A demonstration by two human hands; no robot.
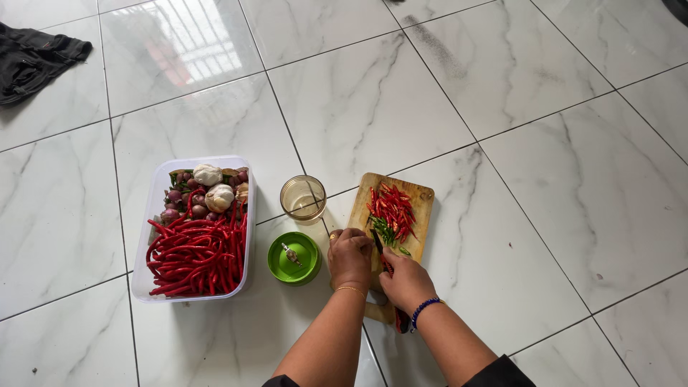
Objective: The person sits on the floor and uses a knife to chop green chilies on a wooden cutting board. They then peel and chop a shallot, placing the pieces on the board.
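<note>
A wooden cutting board (421, 198) lies on the marble floor with a pile of small red chilies (393, 208) and some green stems on it. My left hand (350, 256) rests curled on the board's near left part, beside the chilies, wearing a gold bracelet. My right hand (405, 281), with a blue bead bracelet, grips a knife (380, 247) whose dark blade points toward the chili pile; its red handle end shows under my wrist.
A clear plastic tub (152, 215) to the left holds long red chilies, garlic bulbs and shallots. A glass jar (302, 198) and a green round lid (294, 258) sit between tub and board. Dark cloth (32, 57) lies at the far left.
</note>
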